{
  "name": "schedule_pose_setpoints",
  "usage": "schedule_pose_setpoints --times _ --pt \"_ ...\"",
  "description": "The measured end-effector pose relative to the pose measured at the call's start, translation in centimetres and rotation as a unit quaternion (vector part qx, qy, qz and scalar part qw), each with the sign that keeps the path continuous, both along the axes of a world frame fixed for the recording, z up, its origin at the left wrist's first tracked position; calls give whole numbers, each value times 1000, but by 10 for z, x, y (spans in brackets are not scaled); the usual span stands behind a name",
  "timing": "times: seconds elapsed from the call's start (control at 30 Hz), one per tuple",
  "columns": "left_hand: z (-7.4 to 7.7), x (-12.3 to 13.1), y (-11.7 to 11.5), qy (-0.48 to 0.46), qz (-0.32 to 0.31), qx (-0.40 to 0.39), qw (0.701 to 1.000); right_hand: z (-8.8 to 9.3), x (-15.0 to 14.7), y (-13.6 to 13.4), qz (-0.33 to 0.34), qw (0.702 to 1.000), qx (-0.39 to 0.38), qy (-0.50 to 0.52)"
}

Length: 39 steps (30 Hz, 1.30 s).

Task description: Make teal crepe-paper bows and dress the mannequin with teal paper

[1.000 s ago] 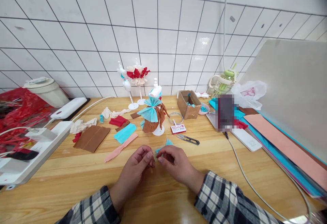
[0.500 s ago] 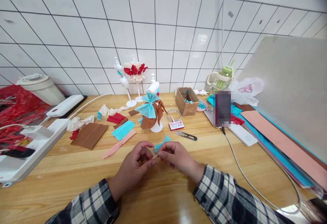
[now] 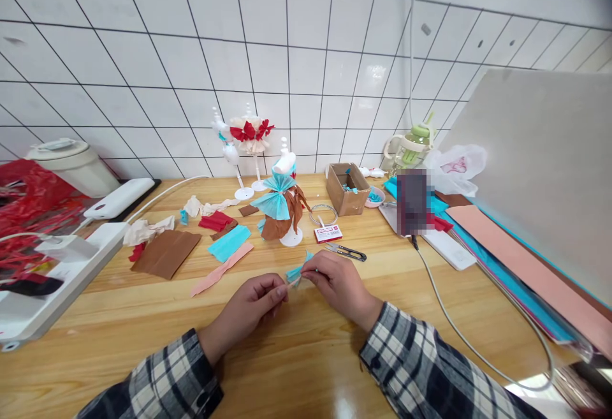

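Note:
My left hand (image 3: 251, 309) and my right hand (image 3: 337, 284) meet low over the wooden table (image 3: 296, 368), both pinched on a small gathered piece of blue crepe paper (image 3: 297, 271) held between them. My left fingertips grip a thin pale strip or thread at its middle. Beyond the hands stands a small white figure (image 3: 283, 205) dressed in blue and brown crepe paper. Small thread snips (image 3: 347, 252) lie just past my right hand.
Crepe scraps lie at left: brown sheet (image 3: 165, 253), blue piece (image 3: 231, 243), pink strip (image 3: 222, 269), red pieces (image 3: 215, 221). A cardboard box (image 3: 347, 188), wire ring (image 3: 321, 214), red-white pack (image 3: 327, 233), a second dressed figure (image 3: 248, 135), power strip (image 3: 57, 272), cable (image 3: 459, 330) and paper stack (image 3: 526, 272) surround them.
The blue paper piece has been turned and drawn tighter between my hands; my left fingers closed into a firmer pinch and both hands shifted slightly. The camera view drifted a little.

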<state>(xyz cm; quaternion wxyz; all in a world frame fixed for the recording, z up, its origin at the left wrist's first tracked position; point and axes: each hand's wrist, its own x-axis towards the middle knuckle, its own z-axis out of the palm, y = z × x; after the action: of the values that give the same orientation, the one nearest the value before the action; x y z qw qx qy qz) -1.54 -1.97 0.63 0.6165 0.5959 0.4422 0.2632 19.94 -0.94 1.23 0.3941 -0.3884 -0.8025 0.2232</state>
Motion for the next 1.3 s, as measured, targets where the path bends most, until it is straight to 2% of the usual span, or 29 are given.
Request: schedule_pose_setpoints --times 0.07,0.17,0.27,0.43,0.5,0.57,0.73,0.9,1.13,1.3 --pt "0 0 1 -2 1 5 1000 -2 1 1 -19 999 -25 11" --pt "1 1 0 10 -6 31 999 -7 -1 1 -5 990 -123 71" --pt "4 2 -1 41 -31 71 996 -13 -9 -2 52 962 -246 108" --pt "7 3 -3 86 -41 113 989 -10 -16 -4 49 904 -409 113" --pt "7 3 -2 83 -46 108 990 -6 -14 -2 58 883 -443 140" --pt "5 2 -1 66 -48 92 992 -2 -10 0 61 886 -434 154" --pt "2 -1 1 13 -41 44 998 0 -1 4 55 915 -365 165" --pt "4 -1 0 -7 -32 27 999 1 2 4 60 923 -343 161" --pt "7 -5 -2 61 -25 108 992 5 3 3 64 926 -327 176" --pt "8 -7 0 62 -17 119 991 6 3 3 56 930 -319 172"
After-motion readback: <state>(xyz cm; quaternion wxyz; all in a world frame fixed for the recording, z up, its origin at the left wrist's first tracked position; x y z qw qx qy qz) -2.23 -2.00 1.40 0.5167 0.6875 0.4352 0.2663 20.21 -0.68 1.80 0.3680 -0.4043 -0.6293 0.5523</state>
